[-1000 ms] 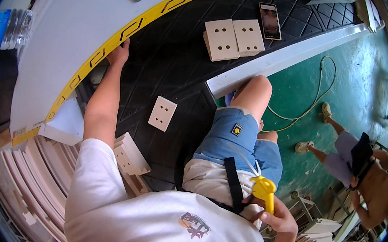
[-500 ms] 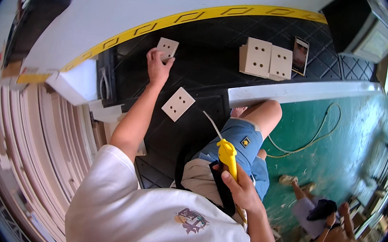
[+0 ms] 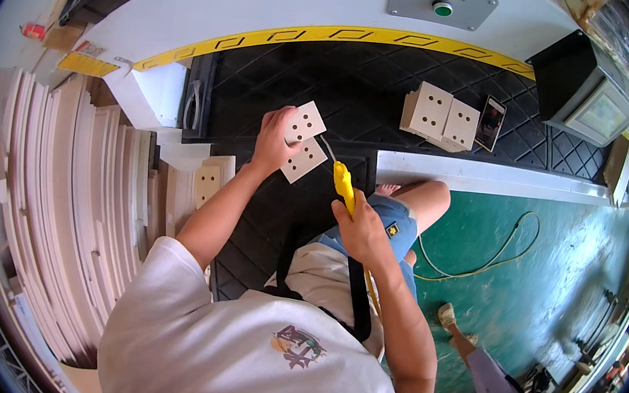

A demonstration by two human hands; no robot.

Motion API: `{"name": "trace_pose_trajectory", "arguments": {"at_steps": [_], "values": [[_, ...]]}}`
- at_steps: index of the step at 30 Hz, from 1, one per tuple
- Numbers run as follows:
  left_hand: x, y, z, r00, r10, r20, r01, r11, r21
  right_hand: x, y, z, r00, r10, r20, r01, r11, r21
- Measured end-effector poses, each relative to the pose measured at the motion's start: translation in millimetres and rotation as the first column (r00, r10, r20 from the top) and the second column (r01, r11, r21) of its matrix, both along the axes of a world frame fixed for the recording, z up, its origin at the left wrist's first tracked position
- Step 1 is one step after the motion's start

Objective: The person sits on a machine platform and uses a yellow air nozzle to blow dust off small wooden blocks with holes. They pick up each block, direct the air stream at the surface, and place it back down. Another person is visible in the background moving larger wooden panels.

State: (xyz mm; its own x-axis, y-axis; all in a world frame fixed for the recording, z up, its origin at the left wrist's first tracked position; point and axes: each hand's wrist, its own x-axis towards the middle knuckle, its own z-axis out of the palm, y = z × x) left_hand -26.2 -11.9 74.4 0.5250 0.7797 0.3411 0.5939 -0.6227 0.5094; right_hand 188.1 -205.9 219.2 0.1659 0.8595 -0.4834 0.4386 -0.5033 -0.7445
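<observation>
Green floor (image 3: 481, 231) spreads across the right of a workshop, and beside it runs a black quilted worktop (image 3: 358, 85), with a yellow strip (image 3: 348, 36) along its far edge and a pale metal rail (image 3: 487, 176) along the right part of its near edge. Past the worktop's left end, long boards (image 3: 88, 209) stand packed in a row; another person (image 3: 495, 380) is partly cut off at lower right. Toward the right end of the far edge sits a black box (image 3: 564, 81) with a screen. Two piles of blocks (image 3: 427, 116) rest side by side near the rail, a phone (image 3: 491, 123) just beside them. Closed around a yellow air gun (image 3: 343, 184) is the right hand (image 3: 363, 229); whether it presses a trigger I cannot tell. With thumb and fingers, the left hand (image 3: 273, 141) grips a pale four-holed block (image 3: 307, 122) near the worktop's left end, partly covering a second block (image 3: 303, 163). The thin nozzle (image 3: 328, 148) ends close to the gripped block's right corner; contact is unclear. Bringing nozzle to block looks like the step in hand; next, I judge, calls for a steady left grip and the tip lined up with the small holes.
</observation>
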Motion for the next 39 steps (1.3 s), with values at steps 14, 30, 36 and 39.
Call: {"name": "trace_pose_trajectory", "arguments": {"at_steps": [14, 30, 36, 39], "values": [[36.1, -29.5, 41.0, 0.616, 0.735, 0.284, 0.065, 0.312, -0.948, 10.9, -56.5, 69.6, 0.992, 0.028, -0.121, -0.036, 0.997, -0.063], [172.7, -41.5, 76.4, 0.952, 0.176, 0.252, -0.073, 0.926, -0.370, 42.9, -199.0, 35.8, 0.218, -0.591, -0.776, 0.531, 0.739, -0.414], [226.6, -49.5, 82.5, 0.969, 0.091, 0.230, -0.021, 0.957, -0.291, 30.2, -244.5, 9.0, -0.114, -0.570, -0.814, 0.706, 0.530, -0.470], [256.7, -40.6, 66.0, 0.971, 0.159, 0.180, -0.130, 0.978, -0.163, 28.8, -241.7, 4.4, -0.138, -0.572, -0.809, 0.712, 0.510, -0.482]]}}
